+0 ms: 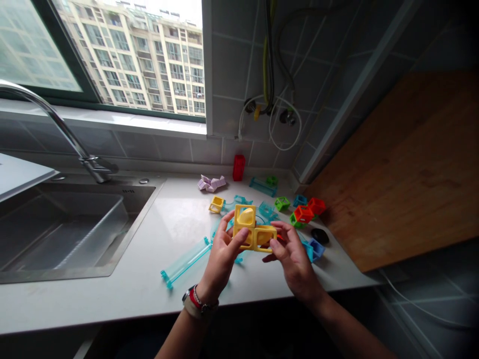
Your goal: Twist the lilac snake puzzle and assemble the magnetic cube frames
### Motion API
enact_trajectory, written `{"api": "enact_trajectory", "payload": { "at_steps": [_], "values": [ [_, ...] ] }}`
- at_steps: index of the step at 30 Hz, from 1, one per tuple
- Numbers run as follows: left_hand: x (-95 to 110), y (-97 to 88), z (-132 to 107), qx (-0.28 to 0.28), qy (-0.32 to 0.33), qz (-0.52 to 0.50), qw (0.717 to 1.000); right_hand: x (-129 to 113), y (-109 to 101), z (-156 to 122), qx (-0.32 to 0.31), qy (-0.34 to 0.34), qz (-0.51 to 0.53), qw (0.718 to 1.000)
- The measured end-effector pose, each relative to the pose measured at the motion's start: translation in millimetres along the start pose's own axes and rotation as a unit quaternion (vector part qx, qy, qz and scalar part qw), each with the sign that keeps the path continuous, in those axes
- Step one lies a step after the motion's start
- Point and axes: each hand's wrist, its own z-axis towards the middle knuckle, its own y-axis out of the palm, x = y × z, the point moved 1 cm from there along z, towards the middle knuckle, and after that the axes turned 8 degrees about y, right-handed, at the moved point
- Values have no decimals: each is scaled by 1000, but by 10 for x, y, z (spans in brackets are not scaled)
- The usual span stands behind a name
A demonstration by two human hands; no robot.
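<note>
Three yellow toy cube blocks [265, 238] joined in an L shape are held up above the counter. My left hand [222, 252] grips their left side, thumb across the front. On the right end, my right hand [294, 259] pinches the lower block between thumb and fingers. Behind them, partly hidden by the hands, lie clear teal track pieces [266, 209]. A long teal track [187, 262] rests left of my left wrist. One single yellow cube [216, 204] sits beyond my left hand. Blue cubes [317, 249] lie just right of my right hand.
Red-orange cubes [304, 214], a green cube [282, 203] and a black oval object [320, 236] are on the right. Toward the wall stand a red block [238, 168] and lilac pieces [211, 183]. A sink [130, 239] is left; a wooden board [404, 174] leans right.
</note>
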Motion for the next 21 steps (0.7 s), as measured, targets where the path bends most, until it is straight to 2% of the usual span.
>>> {"api": "enact_trajectory", "payload": {
  "at_steps": [5,12,18,21],
  "values": [
    [-12,-21,14,-42,-23,5,999,-149,-75,127,-15,-10,5,1000],
    [27,-9,-14,-13,-55,44,997,-130,-39,176,-9,-9,9,1000],
    [-23,22,-20,-23,-52,55,997,-97,-24,163,18,4,20,1000],
    [-67,52,-23,-14,-44,44,998,-117,-88,155,9,-7,-19,1000]
  ]
}}
